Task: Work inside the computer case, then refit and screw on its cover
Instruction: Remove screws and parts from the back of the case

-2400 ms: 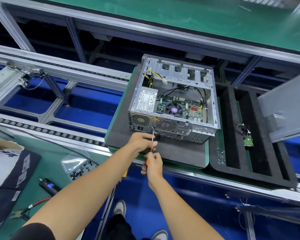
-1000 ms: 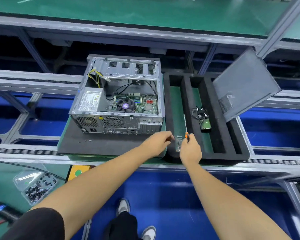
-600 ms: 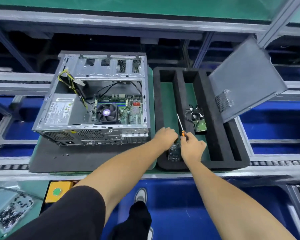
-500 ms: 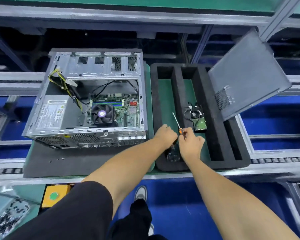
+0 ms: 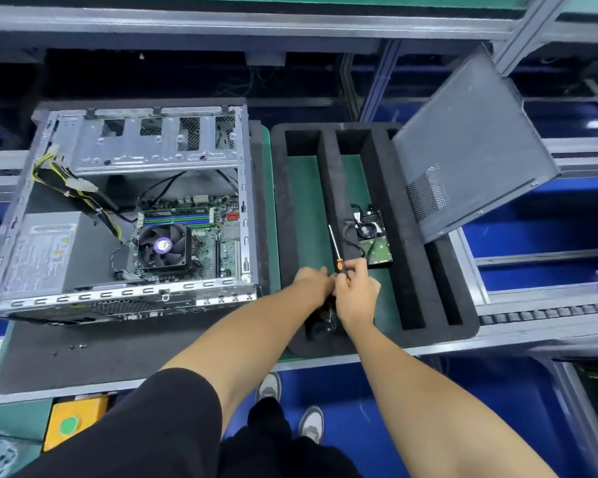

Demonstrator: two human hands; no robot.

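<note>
A conveyor line (image 5: pixel 532 315) of grey rails and rollers runs across the view, carrying a dark mat (image 5: pixel 118 350) on the left and a black foam tray (image 5: pixel 328 188) with long slots on the right. On the mat lies the computer case (image 5: pixel 125 215), on its side with the open side facing up, so the power supply (image 5: pixel 45 253), the motherboard with its cooler fan (image 5: pixel 162 246) and a bundle of yellow and black cables (image 5: pixel 73 191) are all exposed. The grey cover (image 5: pixel 470 150) is off the case and stands tilted against the far right edge of the foam tray, its perforated vent patch low on the near side. In the middle slot of the tray lies a hard drive (image 5: pixel 377 246) with a black cable looped beside it. Both arms reach forward over the near part of the tray, and the two hands meet there. The right hand (image 5: pixel 358 294) has its fingers curled round the orange and black handle of a screwdriver (image 5: pixel 335 250), whose thin shaft points away towards the far end of the tray. The left hand (image 5: pixel 313 279) touches the right one at the handle, fingers bent; whether it pinches anything cannot be told. A few small screws (image 5: pixel 71 347) lie loose on the mat near its front edge. Below, a yellow box with a green button (image 5: pixel 69 425) sits at the lower left.
</note>
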